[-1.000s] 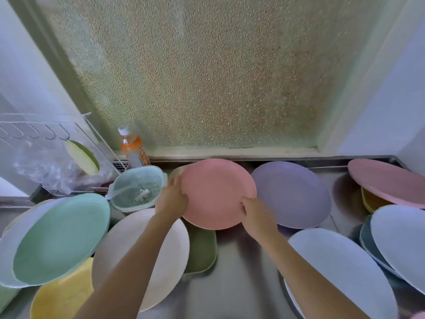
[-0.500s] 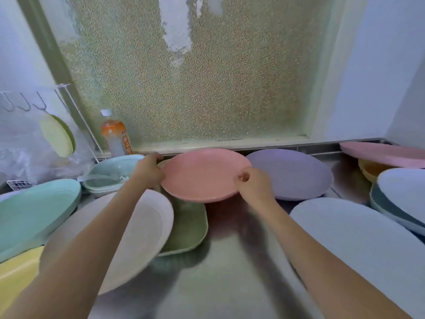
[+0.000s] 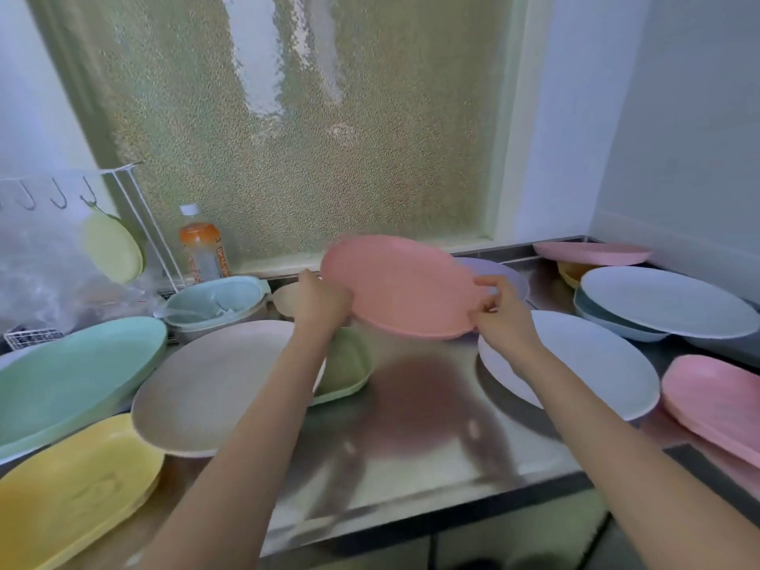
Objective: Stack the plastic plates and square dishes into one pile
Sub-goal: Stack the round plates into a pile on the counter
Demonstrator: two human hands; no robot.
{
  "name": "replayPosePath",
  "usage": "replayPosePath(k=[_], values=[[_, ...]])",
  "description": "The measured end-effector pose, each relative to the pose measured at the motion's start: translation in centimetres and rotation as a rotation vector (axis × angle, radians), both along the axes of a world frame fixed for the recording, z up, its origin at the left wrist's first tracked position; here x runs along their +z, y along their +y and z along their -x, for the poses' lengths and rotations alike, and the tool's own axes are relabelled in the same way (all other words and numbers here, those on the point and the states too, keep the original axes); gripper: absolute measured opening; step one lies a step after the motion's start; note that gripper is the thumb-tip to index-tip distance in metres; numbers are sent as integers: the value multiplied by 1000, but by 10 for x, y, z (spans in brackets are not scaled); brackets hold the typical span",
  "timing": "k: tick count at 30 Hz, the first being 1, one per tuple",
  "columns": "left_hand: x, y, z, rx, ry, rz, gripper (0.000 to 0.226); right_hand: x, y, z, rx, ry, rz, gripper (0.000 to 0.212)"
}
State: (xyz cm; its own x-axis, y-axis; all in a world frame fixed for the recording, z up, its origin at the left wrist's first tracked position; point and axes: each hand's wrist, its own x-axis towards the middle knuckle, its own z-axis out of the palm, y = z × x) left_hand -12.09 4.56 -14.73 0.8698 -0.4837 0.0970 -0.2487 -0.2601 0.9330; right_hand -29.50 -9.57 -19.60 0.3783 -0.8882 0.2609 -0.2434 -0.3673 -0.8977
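Note:
A pink round plate point(image 3: 401, 283) hangs tilted above the steel counter point(image 3: 427, 438), held at both sides. My left hand point(image 3: 318, 302) grips its left rim and my right hand point(image 3: 495, 310) pinches its right rim. Behind it a lilac plate point(image 3: 499, 271) peeks out. A beige plate point(image 3: 214, 384) lies left of centre, over a green square dish point(image 3: 347, 364). A pale blue plate point(image 3: 584, 359) lies under my right forearm. A mint plate point(image 3: 70, 372) and a yellow square dish point(image 3: 70, 487) sit at the left.
At the right are a pale blue plate on stacked dishes point(image 3: 666, 300), a pink plate point(image 3: 592, 253) at the back corner and a pink square dish point(image 3: 715, 401). An orange drink bottle point(image 3: 201, 248), a mint colander bowl point(image 3: 214, 300) and a wire rack point(image 3: 135, 224) stand at the back left.
Both hands have lifted the pink plate off the counter and carried it right, over the lilac plate. The camera view has tipped upward and back.

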Motion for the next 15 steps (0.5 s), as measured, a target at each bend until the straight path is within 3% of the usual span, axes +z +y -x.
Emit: replayPosePath(k=[3,6,10,15], values=[[-23,5,33,-176,403,213,40,-16,3,21,-26,27,-28,41],[-56,9,54,-178,543,326,41,-25,-2,39,-60,92,-8,34],[-90,17,69,-115,551,383,25,-23,-25,49,-118,164,43,17],[-102,27,78,7,300,424,25,-25,-66,28,-156,293,282,25]])
